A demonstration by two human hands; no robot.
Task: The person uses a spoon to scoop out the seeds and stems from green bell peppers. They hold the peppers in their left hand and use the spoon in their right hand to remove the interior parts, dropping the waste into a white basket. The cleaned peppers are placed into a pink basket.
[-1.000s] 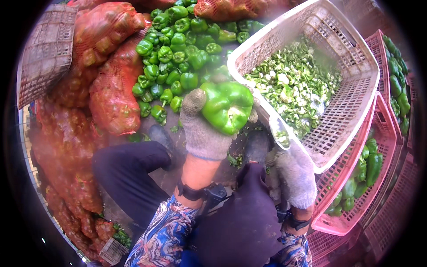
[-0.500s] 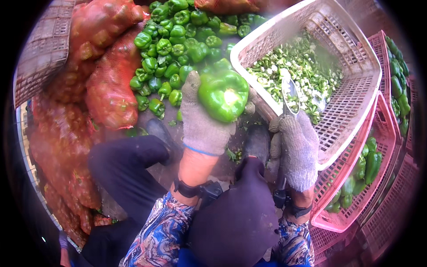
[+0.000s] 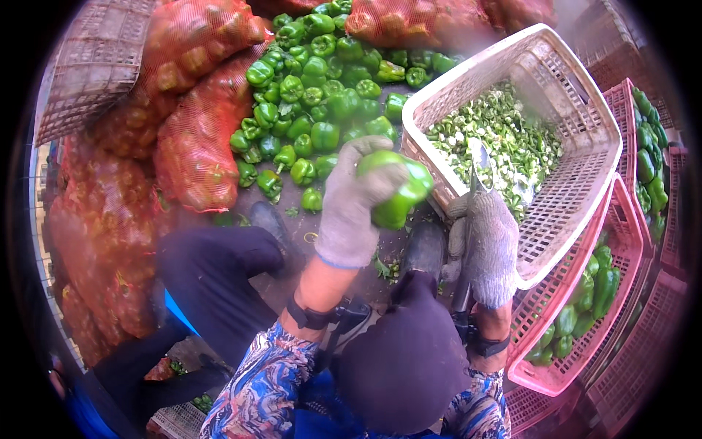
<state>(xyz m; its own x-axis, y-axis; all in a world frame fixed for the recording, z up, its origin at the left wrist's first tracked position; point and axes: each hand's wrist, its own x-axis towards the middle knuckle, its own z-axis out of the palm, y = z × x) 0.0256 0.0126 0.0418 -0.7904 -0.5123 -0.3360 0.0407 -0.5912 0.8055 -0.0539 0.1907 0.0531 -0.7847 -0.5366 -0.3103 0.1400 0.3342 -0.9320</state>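
Left hand (image 3: 350, 208) grips green pepper (image 3: 413, 189) — right hand (image 3: 493, 245) holds metal tool (image 3: 477, 155)

Bright daylight; the left grip (image 3: 351, 201) is slightly blurred, milky haze beyond it, black fisheye-curved edges all around.

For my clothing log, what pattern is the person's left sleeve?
The left sleeve shows blue, white and reddish swirls, best in the head view.
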